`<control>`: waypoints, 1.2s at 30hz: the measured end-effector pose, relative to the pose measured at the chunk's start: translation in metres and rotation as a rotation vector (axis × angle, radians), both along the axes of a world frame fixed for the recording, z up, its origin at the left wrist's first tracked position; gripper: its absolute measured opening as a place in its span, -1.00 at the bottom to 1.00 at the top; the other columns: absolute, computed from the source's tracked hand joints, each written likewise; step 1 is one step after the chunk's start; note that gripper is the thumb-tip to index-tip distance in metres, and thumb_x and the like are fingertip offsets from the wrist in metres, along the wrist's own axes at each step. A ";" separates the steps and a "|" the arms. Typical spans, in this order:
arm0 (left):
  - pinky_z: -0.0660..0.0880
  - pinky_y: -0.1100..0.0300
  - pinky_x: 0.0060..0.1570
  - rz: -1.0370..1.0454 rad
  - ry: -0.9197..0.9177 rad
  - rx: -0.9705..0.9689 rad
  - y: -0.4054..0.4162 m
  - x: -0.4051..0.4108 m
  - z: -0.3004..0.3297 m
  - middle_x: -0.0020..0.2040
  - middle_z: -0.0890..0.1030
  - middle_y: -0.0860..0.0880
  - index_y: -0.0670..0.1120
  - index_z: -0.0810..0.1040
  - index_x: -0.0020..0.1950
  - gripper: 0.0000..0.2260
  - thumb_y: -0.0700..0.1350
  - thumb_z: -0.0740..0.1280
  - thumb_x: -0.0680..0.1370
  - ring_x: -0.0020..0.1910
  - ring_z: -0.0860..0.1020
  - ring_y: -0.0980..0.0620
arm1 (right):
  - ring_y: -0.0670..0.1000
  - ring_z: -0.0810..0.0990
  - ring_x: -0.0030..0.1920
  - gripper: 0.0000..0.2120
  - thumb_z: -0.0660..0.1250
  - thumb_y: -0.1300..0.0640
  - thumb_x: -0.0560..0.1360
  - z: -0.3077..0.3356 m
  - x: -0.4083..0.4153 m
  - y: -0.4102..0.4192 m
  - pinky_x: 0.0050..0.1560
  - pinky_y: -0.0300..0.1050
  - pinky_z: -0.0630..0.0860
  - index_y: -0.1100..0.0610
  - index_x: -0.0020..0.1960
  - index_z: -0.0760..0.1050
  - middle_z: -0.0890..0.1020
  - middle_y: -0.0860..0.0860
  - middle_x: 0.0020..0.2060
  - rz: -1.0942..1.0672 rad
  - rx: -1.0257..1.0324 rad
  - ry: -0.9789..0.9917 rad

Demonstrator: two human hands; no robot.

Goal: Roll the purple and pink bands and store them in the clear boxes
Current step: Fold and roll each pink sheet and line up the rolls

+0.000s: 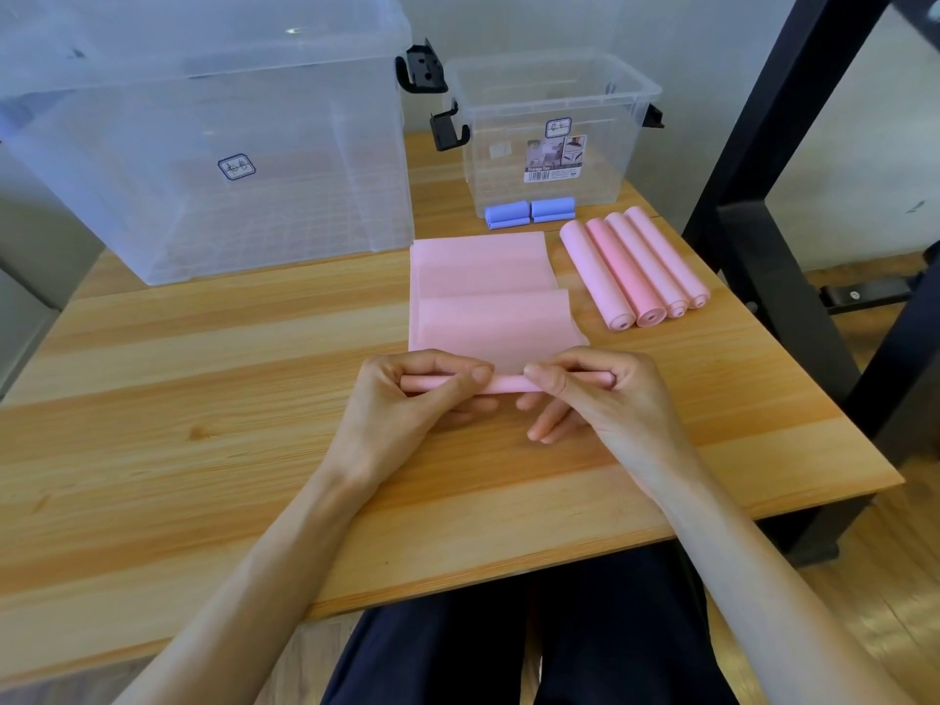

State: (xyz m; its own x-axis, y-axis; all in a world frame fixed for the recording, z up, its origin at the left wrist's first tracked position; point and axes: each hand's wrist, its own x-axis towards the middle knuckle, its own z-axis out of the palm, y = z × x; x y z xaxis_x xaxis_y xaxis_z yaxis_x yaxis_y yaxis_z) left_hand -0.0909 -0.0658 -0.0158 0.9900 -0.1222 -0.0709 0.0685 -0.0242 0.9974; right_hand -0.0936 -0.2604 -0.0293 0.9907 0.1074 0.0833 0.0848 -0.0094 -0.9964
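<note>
Grip: left hand (407,394) and right hand (585,394) both pinch pink band (488,302) roll; flat remainder extends toward 12 o'clock.

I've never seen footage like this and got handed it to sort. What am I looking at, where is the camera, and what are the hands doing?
There is no machine here: a person wears one wide-angle camera on the head, looking forward and down at their own bare hands.

On the light wooden table lies a flat pink stretch band. The left hand and right hand pinch its near edge, which is curled into a thin roll.

To the right lie four finished pink rolls, side by side. Behind the band are two small purple rolls, in front of a small clear plastic box with black latches. A large clear plastic box stands at the back left. Both boxes look empty, so nothing seems stored yet.
</note>
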 end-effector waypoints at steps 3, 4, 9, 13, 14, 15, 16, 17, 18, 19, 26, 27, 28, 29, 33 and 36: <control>0.64 0.24 -0.15 0.021 0.021 -0.005 -0.001 0.001 0.000 -0.18 0.73 -0.12 -0.15 0.70 -0.08 -0.80 -0.06 0.44 0.41 -0.16 0.72 -0.01 | 0.12 0.68 -0.39 -0.86 0.46 0.20 0.46 0.000 0.000 -0.001 -0.38 -0.10 0.62 0.23 -0.02 0.66 0.72 0.14 -0.25 0.019 0.011 0.002; 0.64 0.24 -0.15 0.025 0.022 -0.004 -0.001 0.001 0.000 -0.19 0.73 -0.12 -0.15 0.70 -0.08 -0.80 -0.05 0.44 0.41 -0.16 0.72 -0.01 | 0.13 0.68 -0.38 -0.85 0.47 0.21 0.46 0.000 0.001 -0.002 -0.38 -0.11 0.63 0.23 0.00 0.66 0.72 0.14 -0.24 0.026 0.007 -0.002; 0.64 0.23 -0.08 0.004 -0.002 -0.010 -0.001 0.000 0.001 -0.15 0.73 -0.11 -0.15 0.70 -0.05 -0.79 -0.06 0.44 0.40 -0.12 0.72 -0.02 | 0.11 0.67 -0.41 -0.89 0.45 0.21 0.48 -0.001 0.000 -0.002 -0.40 -0.11 0.61 0.23 -0.04 0.67 0.72 0.14 -0.27 0.005 0.009 -0.010; 0.62 0.26 -0.09 -0.007 -0.011 -0.020 0.002 -0.001 0.001 -0.14 0.73 -0.13 -0.18 0.70 -0.03 -0.80 -0.15 0.48 0.39 -0.12 0.72 -0.03 | 0.14 0.67 -0.42 -0.87 0.43 0.16 0.49 -0.001 0.000 -0.001 -0.43 -0.11 0.60 0.23 -0.07 0.67 0.71 0.13 -0.29 -0.002 -0.012 -0.007; 0.62 0.26 -0.10 -0.003 -0.005 -0.020 0.002 0.000 0.001 -0.14 0.73 -0.13 -0.18 0.70 -0.04 -0.81 -0.16 0.48 0.39 -0.13 0.72 -0.03 | 0.14 0.67 -0.42 -0.87 0.43 0.16 0.49 0.000 0.000 -0.001 -0.43 -0.11 0.60 0.22 -0.07 0.67 0.71 0.13 -0.29 0.002 -0.010 -0.005; 0.63 0.26 -0.12 0.002 0.003 -0.020 0.002 0.000 0.000 -0.15 0.73 -0.13 -0.19 0.70 -0.05 -0.82 -0.16 0.48 0.39 -0.14 0.72 -0.03 | 0.14 0.67 -0.41 -0.87 0.44 0.16 0.48 0.000 0.000 -0.001 -0.42 -0.11 0.61 0.22 -0.05 0.67 0.71 0.13 -0.29 0.008 -0.005 -0.002; 0.63 0.25 -0.14 0.006 0.008 -0.015 0.001 0.000 0.001 -0.16 0.73 -0.12 -0.18 0.70 -0.06 -0.84 -0.16 0.48 0.40 -0.15 0.72 -0.03 | 0.14 0.68 -0.40 -0.86 0.46 0.17 0.46 0.001 0.001 -0.001 -0.40 -0.10 0.62 0.21 -0.02 0.66 0.72 0.13 -0.28 0.019 -0.002 0.002; 0.64 0.24 -0.14 0.008 0.011 -0.008 0.001 0.001 0.001 -0.16 0.73 -0.12 -0.17 0.70 -0.07 -0.85 -0.15 0.47 0.41 -0.16 0.72 -0.02 | 0.14 0.68 -0.39 -0.82 0.48 0.17 0.42 0.001 0.001 -0.001 -0.38 -0.10 0.63 0.19 0.01 0.65 0.72 0.14 -0.27 0.029 -0.004 0.005; 0.64 0.24 -0.14 0.009 0.012 -0.001 0.000 0.001 0.001 -0.17 0.73 -0.11 -0.16 0.70 -0.08 -0.84 -0.12 0.47 0.40 -0.16 0.72 -0.02 | 0.13 0.69 -0.38 -0.78 0.50 0.18 0.39 0.001 0.001 -0.001 -0.36 -0.10 0.64 0.17 0.03 0.65 0.72 0.15 -0.26 0.037 -0.007 0.008; 0.64 0.23 -0.13 0.009 0.011 0.002 -0.001 0.001 0.001 -0.17 0.73 -0.11 -0.16 0.70 -0.08 -0.82 -0.09 0.46 0.39 -0.16 0.72 -0.02 | 0.12 0.69 -0.38 -0.77 0.50 0.19 0.38 0.000 0.001 -0.002 -0.35 -0.09 0.64 0.17 0.04 0.65 0.72 0.15 -0.26 0.042 -0.007 0.007; 0.63 0.23 -0.08 -0.018 -0.011 -0.005 0.001 0.000 0.002 -0.15 0.73 -0.10 -0.13 0.69 -0.02 -0.77 -0.06 0.44 0.39 -0.12 0.72 -0.02 | 0.13 0.67 -0.42 -0.89 0.45 0.18 0.48 0.001 0.001 -0.002 -0.41 -0.11 0.61 0.22 -0.08 0.68 0.71 0.14 -0.30 0.012 0.002 0.008; 0.62 0.25 -0.09 -0.015 -0.012 -0.006 0.001 0.001 0.001 -0.16 0.73 -0.11 -0.14 0.70 -0.04 -0.79 -0.08 0.45 0.38 -0.13 0.72 -0.02 | 0.13 0.67 -0.43 -0.87 0.45 0.16 0.48 0.002 0.001 -0.002 -0.42 -0.11 0.60 0.23 -0.10 0.68 0.71 0.14 -0.30 0.012 -0.002 0.008; 0.62 0.26 -0.11 -0.014 -0.013 -0.005 0.002 0.001 0.001 -0.16 0.73 -0.12 -0.14 0.70 -0.05 -0.80 -0.09 0.47 0.37 -0.13 0.72 -0.02 | 0.13 0.67 -0.43 -0.85 0.44 0.15 0.49 0.002 0.000 -0.001 -0.42 -0.11 0.60 0.24 -0.11 0.68 0.71 0.14 -0.30 0.012 -0.007 0.007; 0.62 0.27 -0.13 -0.013 -0.013 -0.003 0.002 0.001 0.001 -0.16 0.73 -0.12 -0.14 0.70 -0.07 -0.81 -0.10 0.47 0.36 -0.14 0.72 -0.02 | 0.14 0.67 -0.43 -0.84 0.44 0.14 0.49 0.003 0.000 -0.001 -0.42 -0.12 0.60 0.25 -0.11 0.68 0.71 0.14 -0.30 0.010 -0.011 0.007; 0.62 0.27 -0.19 -0.004 0.002 0.009 0.000 0.001 0.000 -0.18 0.73 -0.11 -0.16 0.69 -0.10 -0.84 -0.10 0.45 0.40 -0.20 0.72 -0.02 | 0.13 0.67 -0.42 -0.87 0.46 0.16 0.45 0.002 0.001 -0.001 -0.41 -0.13 0.60 0.23 -0.07 0.67 0.71 0.14 -0.29 0.018 0.006 0.012; 0.63 0.25 -0.17 -0.009 0.017 0.029 -0.001 0.001 -0.001 -0.19 0.73 -0.12 -0.19 0.68 -0.08 -0.80 -0.06 0.42 0.45 -0.19 0.72 -0.03 | 0.11 0.68 -0.39 -0.78 0.51 0.19 0.37 0.002 0.001 -0.002 -0.37 -0.10 0.64 0.17 0.01 0.65 0.71 0.17 -0.28 0.033 0.016 0.020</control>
State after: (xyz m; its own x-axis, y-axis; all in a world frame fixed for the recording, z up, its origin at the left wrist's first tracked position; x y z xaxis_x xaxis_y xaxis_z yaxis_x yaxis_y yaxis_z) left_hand -0.0897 -0.0667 -0.0164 0.9875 -0.1283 -0.0918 0.0854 -0.0542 0.9949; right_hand -0.0928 -0.2621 -0.0276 0.9881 0.1392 0.0651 0.0646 0.0086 -0.9979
